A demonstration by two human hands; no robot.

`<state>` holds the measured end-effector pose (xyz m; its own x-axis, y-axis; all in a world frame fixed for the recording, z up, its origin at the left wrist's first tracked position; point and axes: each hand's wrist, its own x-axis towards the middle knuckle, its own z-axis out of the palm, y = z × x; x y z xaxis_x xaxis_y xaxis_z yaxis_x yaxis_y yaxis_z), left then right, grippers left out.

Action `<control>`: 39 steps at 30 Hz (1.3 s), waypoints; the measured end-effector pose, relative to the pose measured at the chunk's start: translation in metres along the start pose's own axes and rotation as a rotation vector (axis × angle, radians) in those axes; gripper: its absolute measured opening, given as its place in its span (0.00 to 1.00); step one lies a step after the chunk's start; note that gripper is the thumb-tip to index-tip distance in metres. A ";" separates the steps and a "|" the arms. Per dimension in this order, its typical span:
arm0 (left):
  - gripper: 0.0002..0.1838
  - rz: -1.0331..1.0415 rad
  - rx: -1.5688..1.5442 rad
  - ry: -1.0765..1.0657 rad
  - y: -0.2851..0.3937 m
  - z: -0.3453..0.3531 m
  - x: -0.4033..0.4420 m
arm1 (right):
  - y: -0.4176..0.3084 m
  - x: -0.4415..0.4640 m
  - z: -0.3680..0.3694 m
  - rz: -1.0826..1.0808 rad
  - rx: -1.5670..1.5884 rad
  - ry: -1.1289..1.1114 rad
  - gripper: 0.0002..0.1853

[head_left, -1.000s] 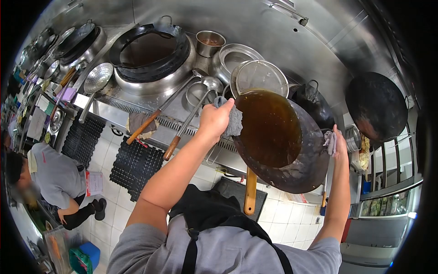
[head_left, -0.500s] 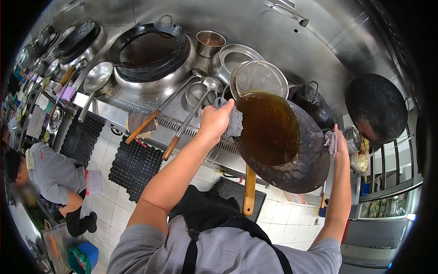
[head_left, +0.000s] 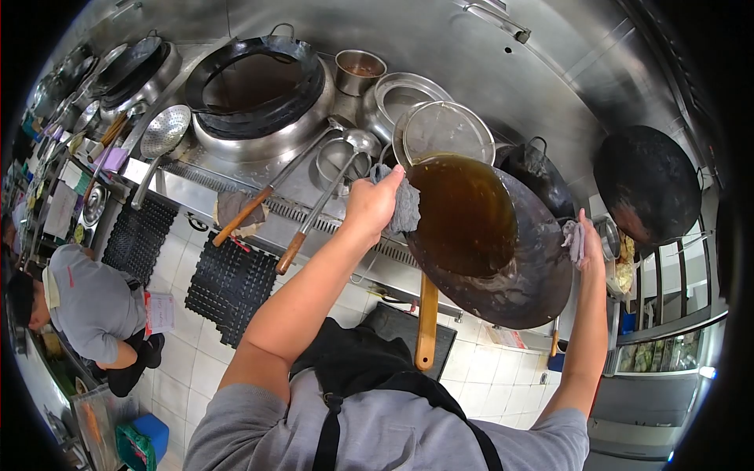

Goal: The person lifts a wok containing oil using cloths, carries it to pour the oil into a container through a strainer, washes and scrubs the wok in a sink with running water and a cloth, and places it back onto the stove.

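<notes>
A large dark wok (head_left: 542, 267) hangs tilted in front of me, brown liquid (head_left: 463, 216) pooled toward its left side. My left hand (head_left: 373, 202) is closed on a grey cloth (head_left: 404, 206) at the wok's left rim. At the right rim my right hand (head_left: 589, 242) grips a second cloth (head_left: 573, 239) against the wok. Behind the wok, a round wire strainer (head_left: 448, 133) rests by a metal pot (head_left: 404, 93). A wooden handle (head_left: 426, 326) sticks out below the wok; what it belongs to is hidden.
On the stove at left sits another wok (head_left: 255, 86) with dark liquid. Ladles with wooden handles (head_left: 290, 253) reach over the counter edge. A perforated skimmer (head_left: 166, 132) lies farther left. A dark wok (head_left: 648, 184) stands at right. A co-worker (head_left: 94, 302) bends at lower left.
The liquid's edge in the tilted wok has shifted slightly, and the wok and my right hand have moved a little. The co-worker at lower left has changed posture, with the legs drawn in.
</notes>
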<state>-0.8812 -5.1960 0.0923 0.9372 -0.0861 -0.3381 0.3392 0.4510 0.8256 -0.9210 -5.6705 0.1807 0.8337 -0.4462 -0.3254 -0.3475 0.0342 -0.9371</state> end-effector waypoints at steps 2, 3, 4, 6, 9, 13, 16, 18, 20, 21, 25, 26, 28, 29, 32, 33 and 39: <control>0.22 0.017 -0.037 -0.001 -0.001 0.002 0.001 | 0.000 0.005 -0.005 -0.012 0.003 -0.003 0.18; 0.24 0.036 -0.073 -0.001 -0.003 0.003 0.002 | 0.001 0.007 -0.008 -0.025 0.008 -0.007 0.18; 0.24 0.034 -0.073 -0.004 -0.004 0.003 0.004 | -0.002 0.003 -0.003 -0.024 0.008 -0.004 0.18; 0.24 0.029 -0.085 -0.008 -0.008 0.002 0.008 | -0.005 -0.004 0.008 -0.051 0.005 0.067 0.20; 0.25 0.045 -0.069 -0.010 -0.006 0.003 0.008 | -0.004 0.004 -0.001 -0.048 -0.040 0.079 0.20; 0.21 -0.006 -0.045 -0.030 -0.003 0.003 0.009 | -0.005 0.009 -0.012 -0.015 -0.016 0.012 0.19; 0.21 -0.027 -0.087 -0.039 -0.004 0.004 0.011 | -0.008 0.007 -0.010 -0.019 -0.016 0.023 0.20; 0.21 -0.019 -0.113 -0.049 -0.004 0.004 0.012 | -0.009 0.008 -0.012 0.000 -0.038 0.019 0.21; 0.21 -0.023 -0.100 -0.046 -0.007 0.004 0.016 | -0.009 0.008 -0.011 -0.006 -0.033 0.019 0.21; 0.21 -0.027 -0.087 -0.040 -0.008 0.003 0.018 | -0.010 0.009 -0.010 -0.011 -0.029 0.015 0.21; 0.20 -0.036 -0.081 -0.040 -0.004 0.004 0.020 | -0.012 0.010 -0.010 -0.015 -0.044 0.014 0.22; 0.20 -0.033 -0.086 -0.051 -0.004 0.004 0.019 | -0.013 0.010 -0.010 -0.017 -0.058 0.015 0.22; 0.20 -0.030 -0.093 -0.059 -0.004 0.003 0.021 | -0.016 0.008 -0.005 -0.017 -0.074 0.014 0.22; 0.20 -0.027 -0.081 -0.047 -0.006 0.002 0.023 | -0.017 0.005 0.000 -0.029 -0.093 0.041 0.22; 0.24 -0.013 -0.085 -0.034 -0.005 0.004 0.029 | -0.021 0.012 -0.001 -0.051 -0.090 0.044 0.22; 0.28 -0.002 -0.100 -0.030 -0.007 0.004 0.029 | -0.019 0.015 -0.003 -0.058 -0.066 0.019 0.22; 0.26 0.044 -0.071 -0.051 0.013 0.009 0.028 | -0.030 0.026 0.001 -0.078 -0.107 -0.029 0.21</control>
<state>-0.8495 -5.2004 0.0971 0.9547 -0.1093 -0.2767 0.2923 0.5166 0.8048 -0.8884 -5.6827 0.2005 0.8717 -0.4173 -0.2567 -0.3232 -0.0960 -0.9414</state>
